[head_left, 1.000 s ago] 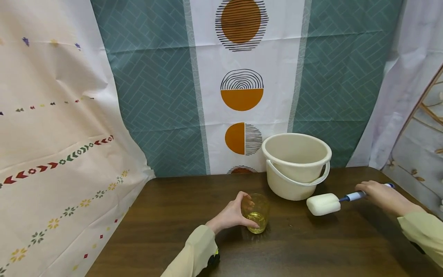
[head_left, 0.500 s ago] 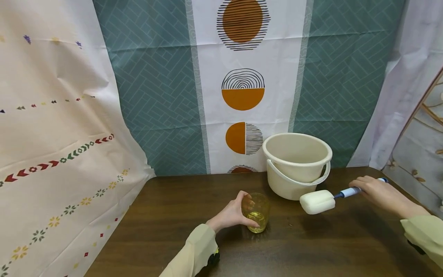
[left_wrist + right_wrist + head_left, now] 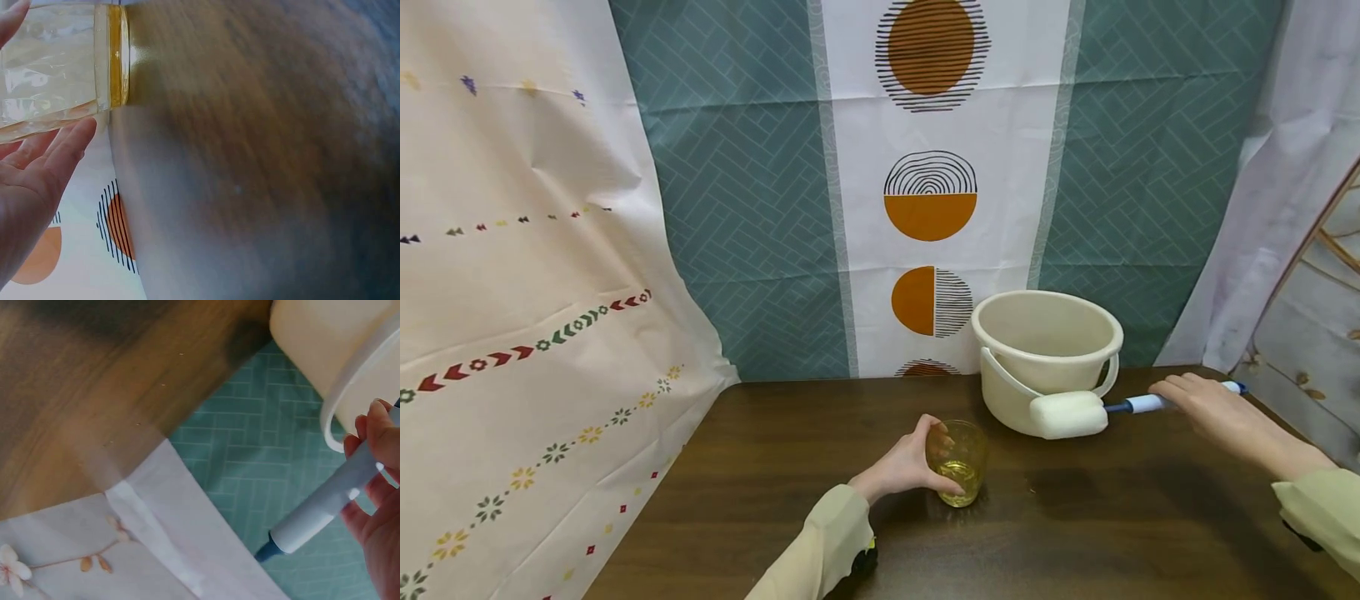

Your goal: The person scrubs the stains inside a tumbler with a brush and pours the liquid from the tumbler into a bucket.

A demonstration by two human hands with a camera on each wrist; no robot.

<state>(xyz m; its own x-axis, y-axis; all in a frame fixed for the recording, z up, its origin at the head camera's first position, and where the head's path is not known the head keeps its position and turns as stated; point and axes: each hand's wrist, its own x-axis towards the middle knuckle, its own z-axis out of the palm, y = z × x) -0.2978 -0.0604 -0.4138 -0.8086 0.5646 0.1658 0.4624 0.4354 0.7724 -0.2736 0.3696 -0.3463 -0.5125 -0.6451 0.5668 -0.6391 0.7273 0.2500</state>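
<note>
A yellow-tinted glass (image 3: 964,458) stands upright on the brown table, with what looks like some liquid low inside it. My left hand (image 3: 912,460) grips it from the left, thumb and fingers round its sides. In the left wrist view the glass (image 3: 56,69) lies between the fingers and thumb. My right hand (image 3: 1213,415) holds a sponge brush (image 3: 1070,415) by its grey-and-blue handle, the white sponge head pointing left in front of the bucket. The right wrist view shows the handle (image 3: 325,503) pinched in the fingers; the sponge head is out of that view.
A cream bucket (image 3: 1015,333) with its handle hanging down stands at the back right of the table (image 3: 805,417). Behind the table hangs a green and white patterned cloth (image 3: 752,208). A cream embroidered cloth (image 3: 535,275) drapes at the left, a pale floral one at the right.
My right hand has swung the sponge brush left and upward, so its head now overlaps the bucket's front in view. My left hand stays on the glass.
</note>
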